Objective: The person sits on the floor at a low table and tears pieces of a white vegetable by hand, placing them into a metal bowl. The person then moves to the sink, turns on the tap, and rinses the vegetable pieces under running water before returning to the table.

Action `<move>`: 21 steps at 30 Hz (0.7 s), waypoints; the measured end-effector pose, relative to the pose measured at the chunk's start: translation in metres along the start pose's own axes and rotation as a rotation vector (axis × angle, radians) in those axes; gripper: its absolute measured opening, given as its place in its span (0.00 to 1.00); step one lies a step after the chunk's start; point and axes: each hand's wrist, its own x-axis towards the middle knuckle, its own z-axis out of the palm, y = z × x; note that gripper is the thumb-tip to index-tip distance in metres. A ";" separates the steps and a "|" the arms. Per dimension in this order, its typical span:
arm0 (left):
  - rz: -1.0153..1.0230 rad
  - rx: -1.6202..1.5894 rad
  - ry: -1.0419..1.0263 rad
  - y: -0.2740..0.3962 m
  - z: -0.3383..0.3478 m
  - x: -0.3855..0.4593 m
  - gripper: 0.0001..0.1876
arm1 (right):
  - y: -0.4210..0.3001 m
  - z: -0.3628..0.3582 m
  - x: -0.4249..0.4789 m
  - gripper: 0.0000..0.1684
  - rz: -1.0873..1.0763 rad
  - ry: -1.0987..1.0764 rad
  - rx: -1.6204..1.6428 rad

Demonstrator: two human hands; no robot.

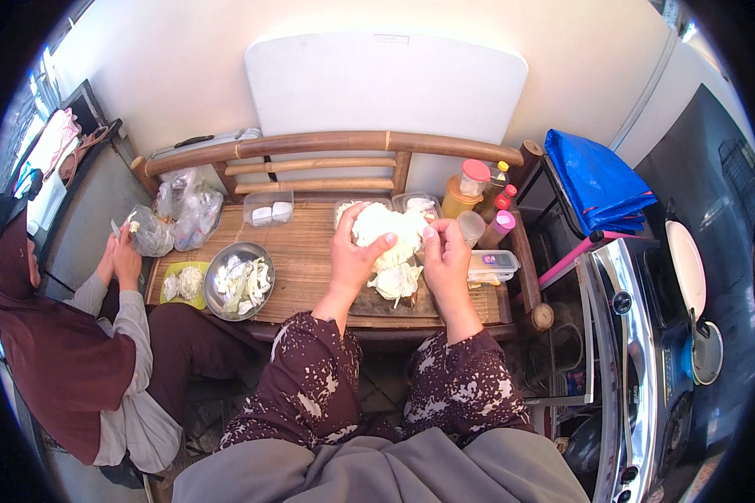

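Observation:
A pale, ragged piece of vegetable, probably cabbage [387, 232], is held up over the bamboo bench. My left hand [354, 251] grips its left side with the thumb across the front. At its right edge my right hand [448, 251] pinches it between thumb and fingers. Below lies another pale leafy piece [397, 281] on a dark cutting board [377, 307], which it partly covers. Behind my hands are a clear plastic container [380, 202] with pale shreds, partly hidden, and a second clear container [418, 205] with white contents.
At left a co-worker [69, 364] holds a knife and a small pale piece. Nearby are a metal bowl [272, 258] of cut leaves, a yellow-green plate [195, 300] and plastic bags [192, 210]. Jars and bottles [462, 195], a lidded box [494, 264] and a stove [642, 352] stand right.

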 end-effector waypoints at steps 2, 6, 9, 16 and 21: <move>0.001 0.005 -0.003 -0.001 0.003 -0.002 0.34 | 0.001 -0.003 -0.001 0.04 0.002 0.026 -0.026; 0.039 -0.003 -0.010 0.002 0.010 -0.005 0.35 | 0.005 -0.009 -0.002 0.04 -0.015 0.074 -0.105; 0.090 0.001 -0.031 0.005 0.013 -0.007 0.35 | 0.006 -0.010 -0.001 0.04 -0.104 0.160 -0.107; 0.093 -0.043 -0.070 0.002 0.011 -0.010 0.35 | -0.002 -0.011 -0.004 0.04 -0.016 0.174 -0.042; -0.225 -0.359 -0.124 -0.009 0.010 -0.011 0.39 | 0.001 -0.002 -0.008 0.04 -0.208 0.130 -0.161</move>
